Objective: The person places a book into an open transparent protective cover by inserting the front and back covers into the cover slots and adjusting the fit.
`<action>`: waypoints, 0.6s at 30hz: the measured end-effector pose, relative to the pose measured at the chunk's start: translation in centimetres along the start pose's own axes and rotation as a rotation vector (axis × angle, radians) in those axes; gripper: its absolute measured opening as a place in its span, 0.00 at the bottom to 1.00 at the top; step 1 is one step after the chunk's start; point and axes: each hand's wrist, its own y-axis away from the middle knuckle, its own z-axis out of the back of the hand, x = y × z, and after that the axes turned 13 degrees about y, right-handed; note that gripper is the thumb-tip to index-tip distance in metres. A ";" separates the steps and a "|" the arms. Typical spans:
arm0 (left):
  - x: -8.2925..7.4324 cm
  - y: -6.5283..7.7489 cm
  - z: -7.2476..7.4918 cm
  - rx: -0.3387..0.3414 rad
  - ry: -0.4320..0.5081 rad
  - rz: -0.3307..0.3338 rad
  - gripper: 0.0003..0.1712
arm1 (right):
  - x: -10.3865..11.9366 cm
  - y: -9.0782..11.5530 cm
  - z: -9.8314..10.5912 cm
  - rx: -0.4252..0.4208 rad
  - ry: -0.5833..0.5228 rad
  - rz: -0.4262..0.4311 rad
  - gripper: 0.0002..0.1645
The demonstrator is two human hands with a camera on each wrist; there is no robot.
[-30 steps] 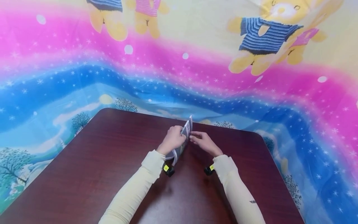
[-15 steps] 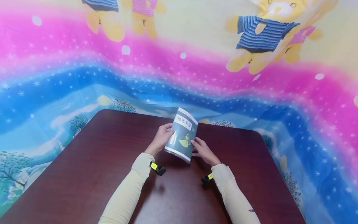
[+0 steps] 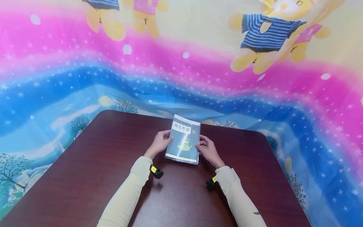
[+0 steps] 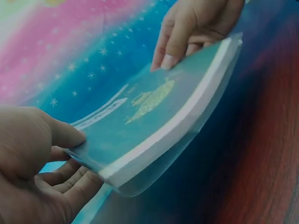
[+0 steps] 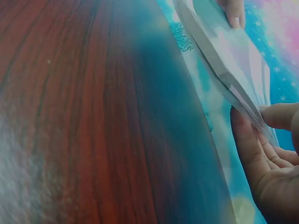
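A thin booklet [image 3: 184, 148] in a clear plastic cover is held up above the table, its grey-green front with a white title label and a yellow-green drawing facing me. My left hand [image 3: 159, 142] pinches its left edge, thumb on the front and fingers behind. On the opposite edge, my right hand [image 3: 209, 151] grips the same way. The left wrist view shows the booklet [image 4: 145, 121] slightly bowed, with the clear cover sticking out past the white page edge. In the right wrist view, the right thumb and fingers [image 5: 275, 154] hold a corner of the cover.
Below the hands spreads a dark red-brown wooden table [image 3: 93, 164] with rounded far corners. A printed cloth [image 3: 158, 69] with bears, snowflakes and trees hangs behind and beside it. A small black camera [image 3: 157, 172] sits at the left wrist, another camera [image 3: 210, 182] at the right.
The booklet has turned from edge-on to front-facing, and both hands have moved to its opposite side edges. In the last half second it has tilted straighter and flattened a little.
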 end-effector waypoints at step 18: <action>2.7 0.3 -1.6 0.022 -0.263 0.086 0.27 | -1.2 0.2 0.6 0.043 0.334 -0.115 0.33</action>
